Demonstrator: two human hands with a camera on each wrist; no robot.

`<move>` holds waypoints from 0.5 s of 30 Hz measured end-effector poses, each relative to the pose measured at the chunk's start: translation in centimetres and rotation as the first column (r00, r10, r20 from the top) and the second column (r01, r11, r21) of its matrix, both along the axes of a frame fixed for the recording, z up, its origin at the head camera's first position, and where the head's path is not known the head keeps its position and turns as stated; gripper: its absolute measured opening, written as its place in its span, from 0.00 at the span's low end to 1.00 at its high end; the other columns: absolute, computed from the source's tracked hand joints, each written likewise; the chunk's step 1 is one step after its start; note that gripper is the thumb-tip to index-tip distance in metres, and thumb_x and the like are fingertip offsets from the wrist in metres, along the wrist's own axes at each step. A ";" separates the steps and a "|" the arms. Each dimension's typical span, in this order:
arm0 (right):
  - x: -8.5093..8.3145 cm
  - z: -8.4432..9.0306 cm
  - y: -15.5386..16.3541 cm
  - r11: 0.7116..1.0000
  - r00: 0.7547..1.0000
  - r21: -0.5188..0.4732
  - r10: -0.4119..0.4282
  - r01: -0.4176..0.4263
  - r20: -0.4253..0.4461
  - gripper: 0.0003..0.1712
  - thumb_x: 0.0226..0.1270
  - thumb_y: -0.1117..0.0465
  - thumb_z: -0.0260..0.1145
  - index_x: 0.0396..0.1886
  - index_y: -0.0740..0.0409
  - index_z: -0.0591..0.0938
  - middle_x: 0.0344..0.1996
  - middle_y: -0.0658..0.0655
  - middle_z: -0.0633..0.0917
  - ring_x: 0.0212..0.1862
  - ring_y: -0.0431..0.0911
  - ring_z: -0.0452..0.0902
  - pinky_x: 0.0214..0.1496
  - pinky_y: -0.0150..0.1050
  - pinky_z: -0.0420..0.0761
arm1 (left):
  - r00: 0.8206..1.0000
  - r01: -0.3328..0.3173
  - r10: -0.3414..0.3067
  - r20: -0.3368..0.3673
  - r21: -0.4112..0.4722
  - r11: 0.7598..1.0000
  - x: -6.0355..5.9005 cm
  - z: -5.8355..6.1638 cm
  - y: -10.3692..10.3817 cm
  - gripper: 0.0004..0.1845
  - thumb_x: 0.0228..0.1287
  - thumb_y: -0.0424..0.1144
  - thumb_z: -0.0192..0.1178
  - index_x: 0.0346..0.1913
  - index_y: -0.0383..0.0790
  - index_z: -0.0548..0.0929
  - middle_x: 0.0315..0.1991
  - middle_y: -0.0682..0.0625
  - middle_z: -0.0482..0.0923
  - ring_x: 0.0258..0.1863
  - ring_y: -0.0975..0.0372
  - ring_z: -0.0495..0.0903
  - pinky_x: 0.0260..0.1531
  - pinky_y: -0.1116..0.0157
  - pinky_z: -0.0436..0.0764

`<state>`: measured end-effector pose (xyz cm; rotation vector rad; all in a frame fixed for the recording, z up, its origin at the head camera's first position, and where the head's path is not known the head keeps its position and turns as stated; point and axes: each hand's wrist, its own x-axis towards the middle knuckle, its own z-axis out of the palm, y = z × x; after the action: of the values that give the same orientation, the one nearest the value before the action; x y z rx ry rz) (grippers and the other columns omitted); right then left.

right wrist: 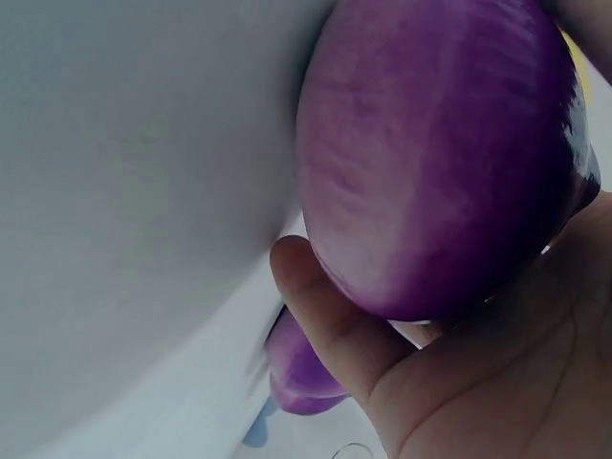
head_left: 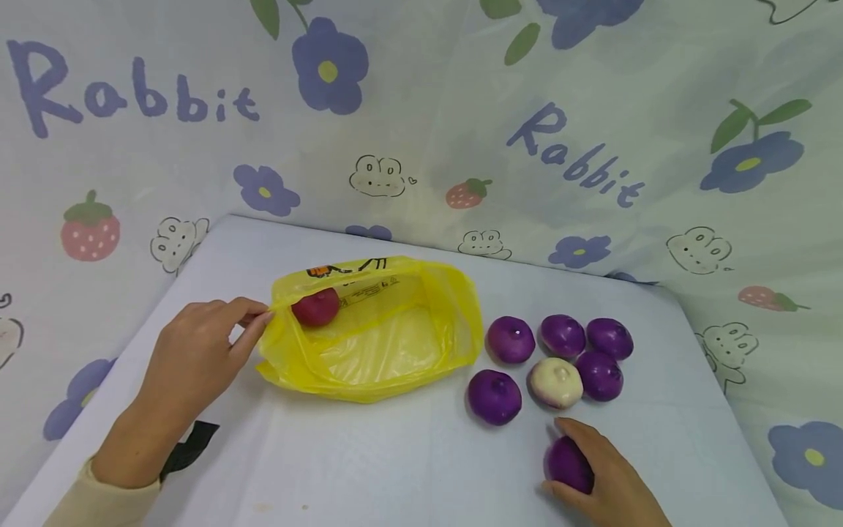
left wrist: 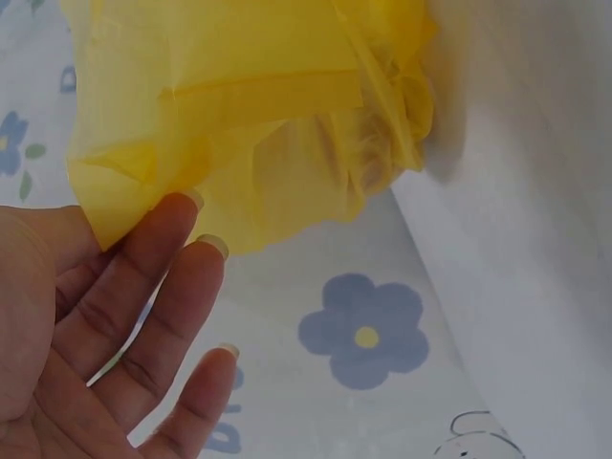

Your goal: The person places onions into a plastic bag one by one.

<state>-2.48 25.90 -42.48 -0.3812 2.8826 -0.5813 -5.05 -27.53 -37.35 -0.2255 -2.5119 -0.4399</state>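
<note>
OK, far L: my left hand (head_left: 191,359) pinches the edge of the yellow bag (head_left: 369,391) btwn thumb & fingers, bag mouth gaping, w/ one red round item (head_left: 317,307) inside. Just R of the bag, on the table (head_left: 369,468), five purple onions (head_left: 511,339) sit loosely bunched w/ a whitish onion (head_left: 556,383) among them. Nearer me, my right hand (head_left: 609,479) curls round another purple onion (head_left: 569,466), apart from the rest. Step in hand, I'd judge: getting hold of this one w/ the bag propped ready. Next move prob. calls for a snug grip & clean lift, w/o bumping the neighbours.
</note>
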 end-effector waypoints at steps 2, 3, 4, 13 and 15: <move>0.2 -0.1 0.2 1.000 1.000 0.002 -0.007 0.007 0.030 0.57 0.47 0.27 0.80 0.73 0.51 0.74 0.67 0.57 0.79 0.66 0.59 0.76 0.64 0.62 0.79 | 1.000 -0.001 0.001 0.005 -0.001 1.000 0.0 0.0 0.0 0.12 0.57 0.32 0.77 0.44 0.35 0.88 0.30 0.44 0.87 0.27 0.48 0.81 0.40 0.42 0.84; 0.3 -0.1 0.4 1.000 0.999 -0.002 -0.008 0.008 0.041 0.59 0.46 0.26 0.79 0.74 0.51 0.73 0.68 0.58 0.78 0.67 0.60 0.76 0.64 0.62 0.79 | 1.000 -0.001 0.001 0.007 0.000 1.000 0.0 0.0 0.0 0.12 0.57 0.32 0.77 0.44 0.35 0.88 0.30 0.44 0.87 0.27 0.49 0.81 0.39 0.42 0.84; 0.5 -0.1 0.5 1.000 0.999 0.001 -0.014 0.014 0.051 0.61 0.45 0.24 0.78 0.74 0.50 0.72 0.68 0.58 0.78 0.67 0.60 0.76 0.64 0.62 0.79 | 1.000 -0.002 0.002 0.007 -0.001 1.000 0.0 0.0 0.0 0.12 0.57 0.32 0.77 0.44 0.35 0.88 0.30 0.44 0.87 0.27 0.49 0.81 0.40 0.42 0.84; 1.3 -0.4 1.1 1.000 1.000 -0.013 0.005 -0.005 0.009 0.66 0.42 0.25 0.81 0.75 0.56 0.69 0.67 0.63 0.77 0.65 0.63 0.76 0.60 0.64 0.81 | 1.000 -0.006 0.006 0.015 -0.002 1.000 -0.1 0.1 0.1 0.12 0.58 0.32 0.76 0.44 0.35 0.88 0.30 0.43 0.87 0.28 0.48 0.81 0.40 0.42 0.84; 1.4 -0.5 1.2 1.000 1.000 -0.015 0.005 -0.005 0.014 0.67 0.43 0.25 0.80 0.76 0.57 0.67 0.68 0.63 0.76 0.66 0.63 0.76 0.61 0.64 0.81 | 1.000 -0.008 0.008 0.018 -0.001 1.000 0.0 0.1 0.1 0.12 0.58 0.32 0.76 0.44 0.35 0.88 0.30 0.43 0.87 0.28 0.48 0.82 0.40 0.42 0.84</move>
<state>-1.06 27.14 -43.00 -0.3849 2.8649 -0.6024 -5.09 -27.43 -37.24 -0.2129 -2.5303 -0.4392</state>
